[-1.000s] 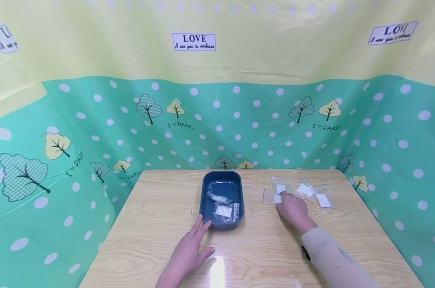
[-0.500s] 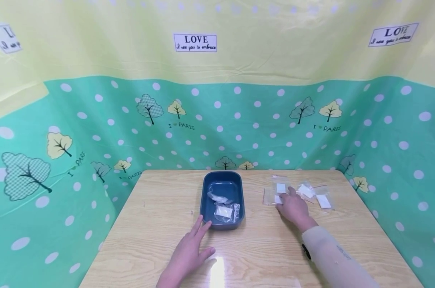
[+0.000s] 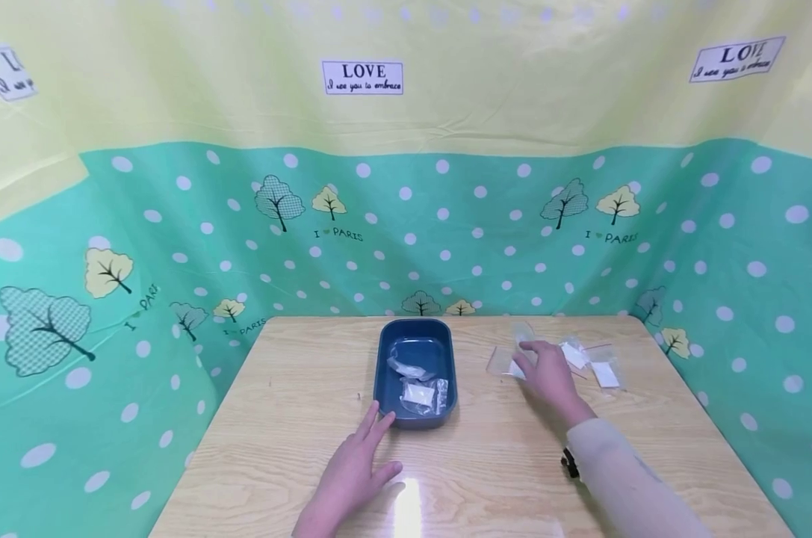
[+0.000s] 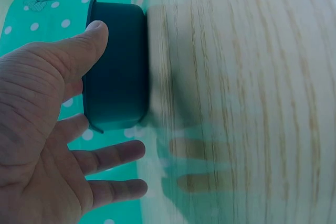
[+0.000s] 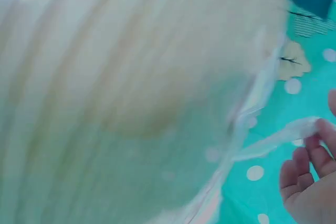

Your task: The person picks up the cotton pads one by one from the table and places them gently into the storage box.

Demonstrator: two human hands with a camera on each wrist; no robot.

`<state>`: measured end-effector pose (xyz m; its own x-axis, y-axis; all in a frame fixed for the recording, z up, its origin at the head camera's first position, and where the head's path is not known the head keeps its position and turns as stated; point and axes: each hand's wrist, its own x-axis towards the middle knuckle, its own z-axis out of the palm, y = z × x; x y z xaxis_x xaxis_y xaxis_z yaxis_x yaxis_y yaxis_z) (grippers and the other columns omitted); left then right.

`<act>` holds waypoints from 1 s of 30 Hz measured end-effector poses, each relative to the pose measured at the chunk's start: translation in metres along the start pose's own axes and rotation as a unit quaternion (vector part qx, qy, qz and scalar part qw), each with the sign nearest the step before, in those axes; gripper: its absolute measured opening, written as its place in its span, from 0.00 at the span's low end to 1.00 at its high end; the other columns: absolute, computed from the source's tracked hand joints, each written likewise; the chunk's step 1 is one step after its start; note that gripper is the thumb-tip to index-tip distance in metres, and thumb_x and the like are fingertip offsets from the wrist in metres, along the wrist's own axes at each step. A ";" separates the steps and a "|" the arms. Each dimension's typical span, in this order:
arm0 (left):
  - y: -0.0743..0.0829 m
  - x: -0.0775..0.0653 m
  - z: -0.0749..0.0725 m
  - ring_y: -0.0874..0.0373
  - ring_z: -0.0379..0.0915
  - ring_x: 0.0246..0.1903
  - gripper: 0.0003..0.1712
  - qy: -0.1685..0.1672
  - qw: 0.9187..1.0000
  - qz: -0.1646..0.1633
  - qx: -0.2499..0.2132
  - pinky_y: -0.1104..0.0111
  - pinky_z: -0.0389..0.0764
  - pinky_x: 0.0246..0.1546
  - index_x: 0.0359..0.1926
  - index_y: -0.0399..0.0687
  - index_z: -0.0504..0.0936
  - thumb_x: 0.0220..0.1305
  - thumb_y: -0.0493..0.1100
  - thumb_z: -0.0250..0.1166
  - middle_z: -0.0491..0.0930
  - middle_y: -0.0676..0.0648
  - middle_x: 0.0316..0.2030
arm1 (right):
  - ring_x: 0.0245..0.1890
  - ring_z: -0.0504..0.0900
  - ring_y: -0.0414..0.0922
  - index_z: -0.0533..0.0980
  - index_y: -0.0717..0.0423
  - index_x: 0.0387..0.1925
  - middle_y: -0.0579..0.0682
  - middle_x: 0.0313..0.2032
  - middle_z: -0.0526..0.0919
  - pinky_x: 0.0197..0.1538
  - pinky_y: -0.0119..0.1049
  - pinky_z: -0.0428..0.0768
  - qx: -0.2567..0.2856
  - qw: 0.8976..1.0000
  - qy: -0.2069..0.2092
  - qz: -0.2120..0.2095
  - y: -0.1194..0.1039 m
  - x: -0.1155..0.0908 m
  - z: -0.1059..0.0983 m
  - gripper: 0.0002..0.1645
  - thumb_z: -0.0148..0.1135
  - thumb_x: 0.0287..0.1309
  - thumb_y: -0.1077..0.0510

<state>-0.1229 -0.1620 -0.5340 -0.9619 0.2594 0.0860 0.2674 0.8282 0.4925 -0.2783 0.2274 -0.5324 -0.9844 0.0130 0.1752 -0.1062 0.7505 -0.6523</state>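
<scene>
A dark blue rectangular tray [image 3: 381,373] stands on the table with clear plastic bags inside, one holding a white piece [image 3: 419,394]. My left hand [image 3: 349,472] is at the tray's near left corner, fingers extended and touching it; in the left wrist view the thumb lies at its rim. Over the bags on the right, my right hand [image 3: 552,379] pinches a clear zip bag [image 5: 278,139] by its edge between thumb and fingers. That bag is lifted and tilted, partly hidden by the hand. Another zip bag [image 3: 500,362] lies just left of the fingers.
Two more zip bags with white pieces, one nearer [image 3: 574,354] and one farther right [image 3: 606,374], lie beside the right hand. The wooden table [image 3: 298,373] is enclosed by a green and yellow printed cloth [image 3: 379,194] at the back and sides.
My right hand has gone from touching the bags to raising one by its edge, its fingers drawing up slightly. The left hand and the tray have stayed in place.
</scene>
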 end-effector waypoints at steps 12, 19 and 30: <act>0.000 -0.001 0.000 0.25 0.78 0.63 0.49 -0.004 1.000 -0.007 -0.003 0.32 0.82 0.59 0.81 0.53 0.66 0.64 0.57 0.77 0.53 0.37 0.85 | 0.41 0.84 0.37 0.82 0.61 0.58 0.56 0.45 0.91 0.41 0.24 0.84 0.208 0.977 -0.022 0.036 -0.052 -0.008 -0.011 0.21 0.71 0.71 0.53; -0.001 -0.001 0.000 0.24 0.78 0.61 0.49 0.001 1.000 -0.001 -0.005 0.33 0.83 0.58 0.81 0.52 0.67 0.64 0.56 0.77 0.54 0.37 0.85 | 0.39 0.84 0.37 0.84 0.60 0.54 0.51 0.41 0.90 0.41 0.26 0.84 0.266 0.961 -0.053 0.042 -0.082 -0.019 0.008 0.19 0.74 0.68 0.54; -0.002 -0.001 0.000 0.25 0.78 0.62 0.49 -0.001 1.000 -0.001 -0.003 0.33 0.83 0.59 0.81 0.53 0.66 0.65 0.56 0.76 0.53 0.37 0.85 | 0.39 0.85 0.40 0.87 0.56 0.47 0.49 0.38 0.91 0.43 0.28 0.85 0.273 0.958 -0.080 0.034 -0.118 -0.028 0.051 0.09 0.73 0.67 0.59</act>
<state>-0.1227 -0.1633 -0.5351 -0.9622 0.2595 0.0831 0.2657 0.8258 0.4975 -0.2453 0.1049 -0.4982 -0.9959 -0.0844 0.0322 -0.0557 0.2943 -0.9541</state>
